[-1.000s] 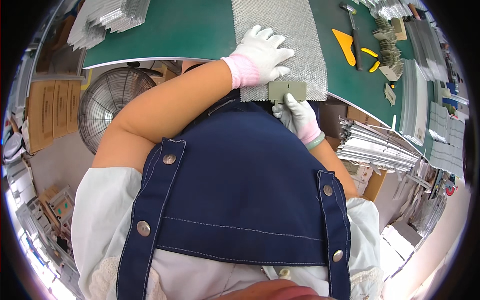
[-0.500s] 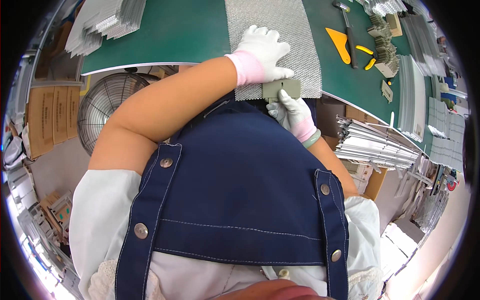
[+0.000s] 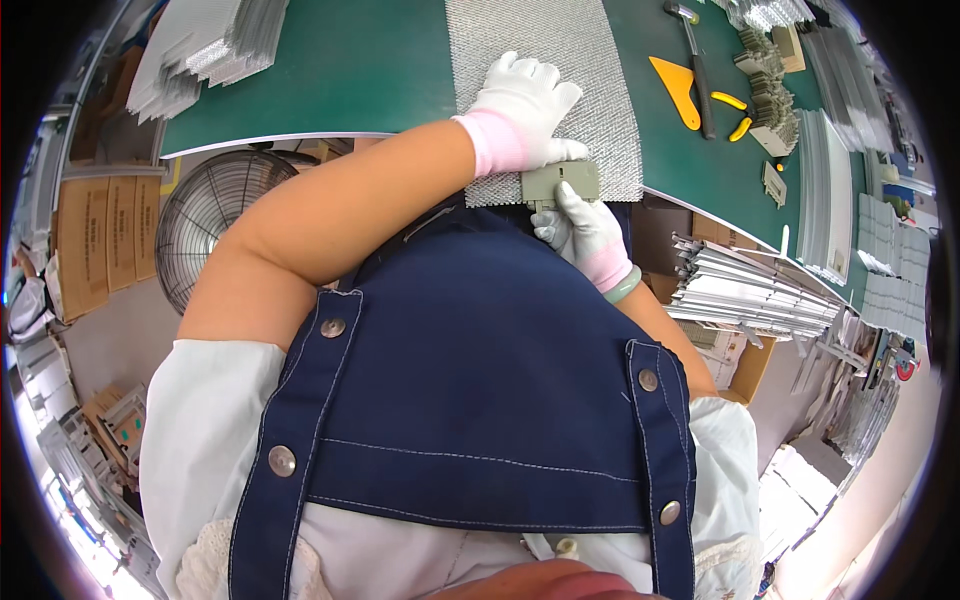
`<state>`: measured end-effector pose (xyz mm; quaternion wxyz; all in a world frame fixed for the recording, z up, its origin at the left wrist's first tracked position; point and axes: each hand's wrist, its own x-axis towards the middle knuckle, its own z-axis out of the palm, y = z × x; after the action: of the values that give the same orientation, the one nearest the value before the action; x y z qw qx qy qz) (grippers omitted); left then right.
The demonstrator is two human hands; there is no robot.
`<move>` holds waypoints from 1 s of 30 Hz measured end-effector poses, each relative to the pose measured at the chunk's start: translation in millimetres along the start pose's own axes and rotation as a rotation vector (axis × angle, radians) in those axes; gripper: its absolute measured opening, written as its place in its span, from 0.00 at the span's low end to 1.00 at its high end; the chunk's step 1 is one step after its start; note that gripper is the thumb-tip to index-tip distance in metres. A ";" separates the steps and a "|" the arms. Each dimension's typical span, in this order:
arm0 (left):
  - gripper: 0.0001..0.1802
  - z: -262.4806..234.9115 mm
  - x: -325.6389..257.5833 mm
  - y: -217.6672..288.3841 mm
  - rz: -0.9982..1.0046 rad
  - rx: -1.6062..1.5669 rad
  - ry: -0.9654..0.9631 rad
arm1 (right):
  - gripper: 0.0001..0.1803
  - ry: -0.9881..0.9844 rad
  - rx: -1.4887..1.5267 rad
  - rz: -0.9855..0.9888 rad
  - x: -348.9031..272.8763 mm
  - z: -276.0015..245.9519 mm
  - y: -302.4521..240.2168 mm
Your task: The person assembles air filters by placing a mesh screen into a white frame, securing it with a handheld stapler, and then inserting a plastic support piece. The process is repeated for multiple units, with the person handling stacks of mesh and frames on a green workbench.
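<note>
A long strip of silvery metal mesh (image 3: pixel 545 50) lies over the green bench and reaches its front edge. Flat on it rests my left hand (image 3: pixel 527 105), in a white glove with a pink cuff, fingers stretched away from me and thumb pointing right. A small grey-green plastic plate (image 3: pixel 560 182) with a slot sits at the near end of the mesh, just below the left thumb. My right hand (image 3: pixel 587 228), gloved too, pinches this plate from below, its thumb on top and its other fingers partly hidden underneath.
On the bench's right lie a hammer (image 3: pixel 703 92), an orange scraper (image 3: pixel 678 92), yellow-handled tool (image 3: pixel 738 115) and stacked grey-green plates (image 3: pixel 773 110). Metal sheets (image 3: pixel 215 45) stand at the far left. Below are a fan (image 3: pixel 215 225), cartons (image 3: pixel 105 235) and metal strips (image 3: pixel 745 290).
Very little differs. The near end of the mesh, with the plate, has shifted slightly toward me; both hands keep their hold and position.
</note>
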<state>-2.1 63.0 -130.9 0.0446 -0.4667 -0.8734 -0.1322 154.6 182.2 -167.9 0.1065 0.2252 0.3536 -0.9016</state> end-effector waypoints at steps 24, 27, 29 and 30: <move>0.39 -27.1 7.4 -0.4 0.259 -0.175 -0.113 | 0.35 1.526 -0.334 -0.206 -140.2 -387.4 3.4; 0.37 -21.5 -5.9 0.5 0.222 -0.227 0.068 | 0.33 1.339 -0.534 0.031 -136.3 -371.7 4.7; 0.37 -31.2 -5.6 11.4 0.214 -0.225 0.126 | 0.32 1.297 -0.402 -0.016 -149.8 -377.5 10.8; 0.36 -37.3 -16.0 15.6 0.168 -0.200 0.155 | 0.31 1.234 -0.307 0.059 -153.1 -345.1 -12.1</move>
<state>18.2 48.2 -95.3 0.0758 -0.5287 -0.8076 -0.2500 398.6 432.6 -310.9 -0.0612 0.6951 0.4687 -0.5416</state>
